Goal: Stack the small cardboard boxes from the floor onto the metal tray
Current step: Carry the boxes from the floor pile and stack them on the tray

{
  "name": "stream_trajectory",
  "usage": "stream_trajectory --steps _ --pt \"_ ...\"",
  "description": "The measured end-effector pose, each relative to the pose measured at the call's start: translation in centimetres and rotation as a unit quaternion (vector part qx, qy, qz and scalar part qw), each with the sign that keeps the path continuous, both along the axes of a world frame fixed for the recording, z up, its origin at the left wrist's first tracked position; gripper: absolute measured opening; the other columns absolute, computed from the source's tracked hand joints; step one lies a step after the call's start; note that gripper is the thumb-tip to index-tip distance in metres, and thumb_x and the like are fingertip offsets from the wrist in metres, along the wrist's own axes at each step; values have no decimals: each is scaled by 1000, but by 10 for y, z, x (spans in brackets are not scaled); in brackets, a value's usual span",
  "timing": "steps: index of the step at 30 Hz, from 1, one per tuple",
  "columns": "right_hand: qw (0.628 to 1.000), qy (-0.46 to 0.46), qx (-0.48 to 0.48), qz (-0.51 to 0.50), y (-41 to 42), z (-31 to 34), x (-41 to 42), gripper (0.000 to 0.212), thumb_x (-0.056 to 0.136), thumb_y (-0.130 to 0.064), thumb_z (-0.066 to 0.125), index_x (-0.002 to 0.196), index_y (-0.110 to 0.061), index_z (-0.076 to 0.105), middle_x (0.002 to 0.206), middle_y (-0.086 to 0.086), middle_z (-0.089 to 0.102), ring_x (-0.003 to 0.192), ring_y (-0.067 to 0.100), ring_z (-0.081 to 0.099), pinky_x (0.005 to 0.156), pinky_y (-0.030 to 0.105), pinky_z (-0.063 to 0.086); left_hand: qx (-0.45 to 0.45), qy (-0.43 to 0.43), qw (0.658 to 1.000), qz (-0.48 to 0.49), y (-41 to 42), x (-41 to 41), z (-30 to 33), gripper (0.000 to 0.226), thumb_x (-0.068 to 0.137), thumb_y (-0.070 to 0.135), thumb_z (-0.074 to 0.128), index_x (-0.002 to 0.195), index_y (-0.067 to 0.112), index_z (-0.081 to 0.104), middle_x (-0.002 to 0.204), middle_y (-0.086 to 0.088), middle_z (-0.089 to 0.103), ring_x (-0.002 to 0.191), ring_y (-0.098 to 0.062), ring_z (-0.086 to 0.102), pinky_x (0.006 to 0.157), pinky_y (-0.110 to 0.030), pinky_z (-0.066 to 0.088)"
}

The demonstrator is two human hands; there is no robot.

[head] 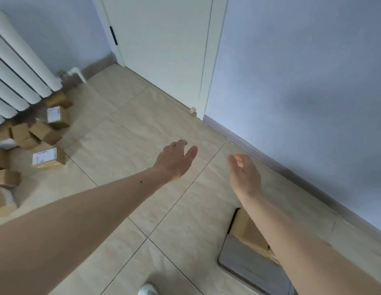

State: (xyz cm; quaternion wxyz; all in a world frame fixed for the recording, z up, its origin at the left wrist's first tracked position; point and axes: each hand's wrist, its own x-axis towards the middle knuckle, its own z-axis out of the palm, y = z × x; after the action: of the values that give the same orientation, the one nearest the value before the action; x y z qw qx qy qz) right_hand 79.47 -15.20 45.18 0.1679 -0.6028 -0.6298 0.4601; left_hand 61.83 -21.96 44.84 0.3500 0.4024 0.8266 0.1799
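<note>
My left hand [174, 160] and right hand [243, 173] are loose and hold nothing. One box [249, 233], I think, sits on the metal tray [245, 262]. Many small boxes [46, 133] wait on the floor [142, 128] by the radiator [17, 67].

No readable text anywhere. White shipping label [44, 155] on top of cardboard box [49, 158], left of frame: print too blurred to read. Second white label [53, 114] on box [58, 118] further up, near radiator [19, 69]: likewise illegible.
</note>
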Motion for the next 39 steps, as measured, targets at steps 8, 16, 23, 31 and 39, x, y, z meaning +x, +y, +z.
stream_trajectory --steps 8,16,23,31,39 --pt "997 45 -20 51 -13 14 -178 41 104 -39 46 134 -14 55 131 -1 60 109 10 50 93 26 35 15 -35 987 157 -57 -168 19 58 102 59 33 144 22 48 144 -1 50 137 -23 40 114 -48 33" --pt "990 33 -35 136 -21 5 -314 38 104 -37 45 134 -15 54 118 -5 56 107 12 49 91 27 35 16 -67 959 273 -107 -279 12 58 104 57 30 145 19 46 149 1 46 140 -21 38 116 -46 31" --pt "979 26 -44 198 -39 -9 -440 34 104 -36 46 129 -17 58 114 -6 58 107 14 52 89 27 35 20 -74 927 367 -155 -376 -12 55 104 56 31 142 21 50 145 0 49 137 -22 41 112 -44 35" --pt "965 -1 -77 252 -125 -44 -572 39 105 -37 44 136 -16 54 119 -4 56 107 14 49 90 27 35 13 -137 892 431 -254 -483 -51 52 100 56 34 131 20 53 135 -4 53 125 -26 47 99 -38 38" --pt "957 1 -107 269 -206 -92 -709 40 105 -38 44 136 -14 52 121 -4 56 105 14 49 87 27 34 -33 -97 895 434 -332 -616 -80 78 90 70 19 134 15 54 133 -8 58 124 -30 51 104 -48 41"
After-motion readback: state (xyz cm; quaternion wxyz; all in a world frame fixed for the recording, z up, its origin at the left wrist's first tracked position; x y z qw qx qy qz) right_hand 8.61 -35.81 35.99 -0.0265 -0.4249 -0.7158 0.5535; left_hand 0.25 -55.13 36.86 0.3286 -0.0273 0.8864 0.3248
